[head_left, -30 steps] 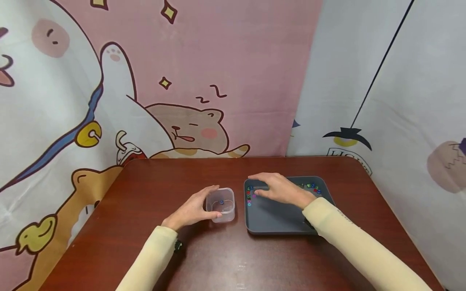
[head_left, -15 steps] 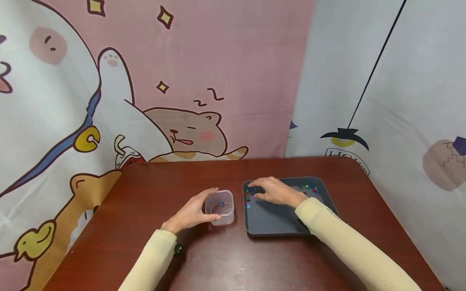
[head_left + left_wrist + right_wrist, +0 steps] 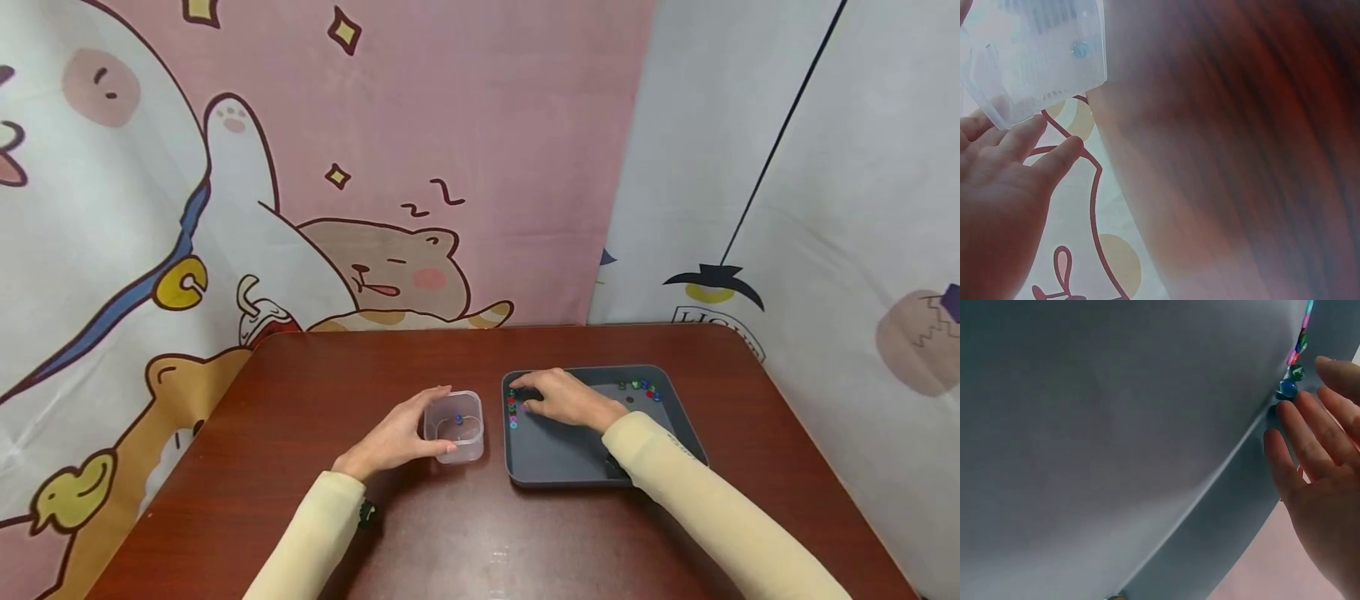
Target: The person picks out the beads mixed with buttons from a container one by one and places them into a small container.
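- Left hand (image 3: 393, 433): grip wide, holding the clear container (image 3: 467, 454) between thumb on the near wall and fingers on the far side. Presumably this steadies a light box while leaving its mouth uncovered.
- Container: left of the gray tray (image 3: 570, 454), near but apart, opening upward; a blue bead (image 3: 459, 419) shows inside. Cannot tell whether its base rests fully on the table (image 3: 337, 367).
- Right hand (image 3: 562, 396): over the tray's far left part, thumb and fingers apart, grip moderately wide; no bead seen held. Fingertips lie just beside another blue bead (image 3: 1287, 389); contact unclear.
- Left row of beads (image 3: 513, 409): mixed colors, strung along the tray's left wall, which likely stops them rolling.
- Right cluster of beads (image 3: 645, 386): in the far right corner, likely kept there by the raised rim.
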Demonstrator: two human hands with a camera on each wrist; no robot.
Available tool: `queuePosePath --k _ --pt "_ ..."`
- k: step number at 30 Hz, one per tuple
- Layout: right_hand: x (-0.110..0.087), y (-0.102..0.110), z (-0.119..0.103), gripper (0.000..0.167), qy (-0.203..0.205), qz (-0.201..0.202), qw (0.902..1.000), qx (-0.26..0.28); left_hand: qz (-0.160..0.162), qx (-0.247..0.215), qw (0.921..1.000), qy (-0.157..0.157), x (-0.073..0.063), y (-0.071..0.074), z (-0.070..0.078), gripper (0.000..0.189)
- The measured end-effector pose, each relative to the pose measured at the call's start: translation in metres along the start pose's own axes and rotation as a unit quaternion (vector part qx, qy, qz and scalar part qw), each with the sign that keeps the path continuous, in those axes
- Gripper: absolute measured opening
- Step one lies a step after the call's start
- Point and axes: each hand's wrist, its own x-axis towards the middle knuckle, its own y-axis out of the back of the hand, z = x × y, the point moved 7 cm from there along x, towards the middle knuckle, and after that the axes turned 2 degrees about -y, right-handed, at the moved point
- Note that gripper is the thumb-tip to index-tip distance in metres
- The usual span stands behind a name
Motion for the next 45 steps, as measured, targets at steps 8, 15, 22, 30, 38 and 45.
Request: queuePosePath --k 8,15,22,30,38,45 --pt "-0.001 -0.003 0.005 0.038 -0.003 0.017 0.9998 -0.004 -0.006 0.004 1.0 0.002 0.001 -0.001 -0.001 0.097" --pt "0.0 -0.003 0.003 0.034 0.015 0.035 0.9984 -0.042 0.0 0.006 1.0 -0.006 0.004 0.0 0.0 0.095" --pt "0.001 0.0 -0.003 0.027 0.026 0.055 0.9958 -0.069 0.004 0.004 1.0 -0.001 0.004 0.001 -0.001 0.095" --pt "0.001 -0.002 -0.002 0.016 0.038 0.066 0.994 -0.079 0.0 0.0 1.0 0.001 0.004 0.0 0.0 0.096" --pt "-0.003 0.002 -0.001 0.016 0.028 0.073 0.9954 -0.055 -0.003 -0.001 1.0 0.001 0.003 0.0 0.0 0.096" --pt "-0.006 0.015 -0.003 0.019 0.009 0.086 0.9957 -0.034 -0.001 -0.002 1.0 0.0 0.002 0.0 -0.002 0.096"
